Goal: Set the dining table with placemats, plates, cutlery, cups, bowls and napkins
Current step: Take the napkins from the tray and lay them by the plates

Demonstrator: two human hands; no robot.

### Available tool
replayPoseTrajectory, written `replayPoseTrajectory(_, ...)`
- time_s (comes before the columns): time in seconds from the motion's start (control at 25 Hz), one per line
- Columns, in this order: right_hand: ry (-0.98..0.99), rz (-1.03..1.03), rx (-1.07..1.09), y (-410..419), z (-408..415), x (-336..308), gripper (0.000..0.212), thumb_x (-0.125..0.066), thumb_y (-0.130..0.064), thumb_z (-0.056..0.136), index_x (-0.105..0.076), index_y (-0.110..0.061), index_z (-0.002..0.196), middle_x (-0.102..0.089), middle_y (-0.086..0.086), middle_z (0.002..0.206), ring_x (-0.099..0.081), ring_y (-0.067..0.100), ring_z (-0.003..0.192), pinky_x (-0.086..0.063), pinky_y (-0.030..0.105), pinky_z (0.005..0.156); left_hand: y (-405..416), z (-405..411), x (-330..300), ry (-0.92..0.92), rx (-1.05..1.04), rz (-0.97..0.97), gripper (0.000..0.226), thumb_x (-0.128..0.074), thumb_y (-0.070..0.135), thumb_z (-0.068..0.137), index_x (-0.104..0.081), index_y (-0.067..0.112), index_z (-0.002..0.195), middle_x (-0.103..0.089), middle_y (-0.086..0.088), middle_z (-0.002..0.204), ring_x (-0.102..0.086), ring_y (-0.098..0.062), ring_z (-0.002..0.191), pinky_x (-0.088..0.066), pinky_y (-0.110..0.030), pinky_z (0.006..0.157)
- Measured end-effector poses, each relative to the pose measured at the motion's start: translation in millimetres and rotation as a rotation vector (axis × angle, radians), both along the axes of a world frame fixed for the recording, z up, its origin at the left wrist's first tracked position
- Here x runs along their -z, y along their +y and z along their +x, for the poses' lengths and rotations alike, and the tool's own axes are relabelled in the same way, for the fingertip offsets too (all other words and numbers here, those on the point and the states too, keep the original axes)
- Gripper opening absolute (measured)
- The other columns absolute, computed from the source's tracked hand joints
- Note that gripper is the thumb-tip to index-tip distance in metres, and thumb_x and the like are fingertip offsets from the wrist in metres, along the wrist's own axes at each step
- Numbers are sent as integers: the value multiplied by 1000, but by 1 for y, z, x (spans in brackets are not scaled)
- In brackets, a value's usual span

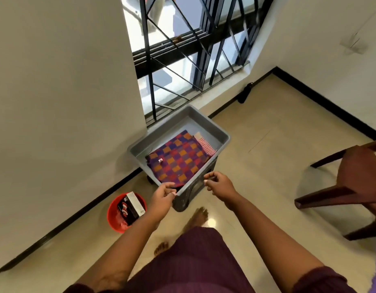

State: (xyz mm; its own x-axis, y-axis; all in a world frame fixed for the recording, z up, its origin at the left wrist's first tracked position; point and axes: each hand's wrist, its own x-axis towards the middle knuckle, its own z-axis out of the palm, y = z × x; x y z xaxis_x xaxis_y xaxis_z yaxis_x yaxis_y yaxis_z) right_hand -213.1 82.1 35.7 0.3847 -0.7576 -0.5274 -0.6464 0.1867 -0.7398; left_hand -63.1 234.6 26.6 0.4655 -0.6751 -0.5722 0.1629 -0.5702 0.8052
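A grey plastic bin [216, 129] stands on the floor under the window. A folded checked cloth [178, 159] in purple, red and orange lies inside it. Beside that cloth, a red-and-white striped cloth [205, 143] shows at the far right of the bin. My left hand [161, 196] pinches the bin's near corner, close to the checked cloth's edge. My right hand [219, 185] has its fingers curled at the near right rim. No table, plates, cutlery, cups or bowls are in view.
A red bucket [113, 210] holding a carton [132, 208] sits on the floor to the left, by the wall. A brown wooden chair [356, 185] stands at the right. A barred window [182, 60] is behind the bin, and my bare feet [196, 217] are just before it.
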Motion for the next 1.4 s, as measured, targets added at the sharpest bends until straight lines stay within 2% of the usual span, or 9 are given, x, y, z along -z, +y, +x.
replayPoseTrajectory(0.32, 255, 41, -241, -129, 56, 54, 7, -61, -17, 88, -63, -16, 95, -66, 5, 95, -65, 22, 87, -56, 40, 83, -84, 54, 29, 16, -103, 140, 22, -49, 11, 100, -56, 29, 110, -62, -2, 108, -60, -19, 100, -45, -28, 75)
replayPoseTrajectory(0.44, 398, -35, -474, -168, 70, 77, 17, -58, -22, 88, -60, -15, 104, -63, 6, 104, -61, 24, 92, -52, 35, 78, -124, 54, 33, 28, -97, 200, 21, -49, 15, 100, -55, 27, 116, -62, -1, 108, -60, -16, 100, -46, -28, 78)
replayPoseTrajectory(0.52, 512, -108, -694, -190, 76, 92, 31, -53, -29, 89, -54, -19, 119, -55, 7, 120, -55, 28, 107, -49, 37, 85, -149, 52, 33, 54, -88, 222, 20, -49, 16, 100, -54, 29, 115, -62, -1, 108, -59, -15, 101, -46, -28, 83)
replayPoseTrajectory(0.68, 776, -231, -1264, -230, 86, 123, 59, -48, -48, 93, -32, -29, 147, -31, 15, 150, -27, 37, 137, -26, 45, 113, -178, 50, 34, 60, -101, 268, 22, -50, 13, 99, -54, 24, 118, -61, 0, 109, -58, -12, 104, -45, -26, 89)
replayPoseTrajectory(0.84, 901, -103, -1444, -253, 99, 153, 68, -47, -62, 89, -26, -41, 150, -20, 11, 158, -16, 39, 144, -12, 51, 118, -172, 49, 35, 70, -174, 307, 22, -50, 13, 99, -56, 22, 118, -61, -1, 107, -58, -11, 100, -44, -18, 80)
replayPoseTrajectory(1.0, 814, -75, -1431, -253, 99, 165, 61, -51, -58, 87, -43, -35, 143, -38, 4, 148, -33, 29, 137, -23, 49, 112, -154, 50, 45, 35, -190, 329, 23, -52, 5, 96, -57, 20, 112, -62, -1, 98, -59, -12, 95, -44, -10, 77)
replayPoseTrajectory(1.12, 511, -157, -1174, -244, 104, 153, 37, -62, -43, 84, -69, -24, 114, -60, 1, 121, -56, 21, 110, -42, 33, 94, -142, 49, 46, 24, -175, 321, 26, -52, 1, 95, -57, 23, 108, -62, -1, 96, -60, -14, 96, -45, -8, 77)
replayPoseTrajectory(1.24, 191, -242, -961, -226, 123, 118, 20, -67, -26, 82, -74, -19, 99, -63, -3, 106, -59, 18, 100, -49, 32, 85, -146, 57, 39, -5, -132, 244, 26, -51, 4, 96, -58, 21, 114, -64, -7, 105, -61, -17, 101, -46, -9, 77)
replayPoseTrajectory(1.4, -113, -502, -902, -190, 147, 55, 25, -63, -13, 75, -76, -17, 97, -66, -1, 101, -64, 18, 89, -53, 32, 78, -167, 83, 13, -74, -74, 58, 33, -52, 6, 97, -52, 24, 124, -59, -3, 113, -58, -16, 110, -50, -28, 93)
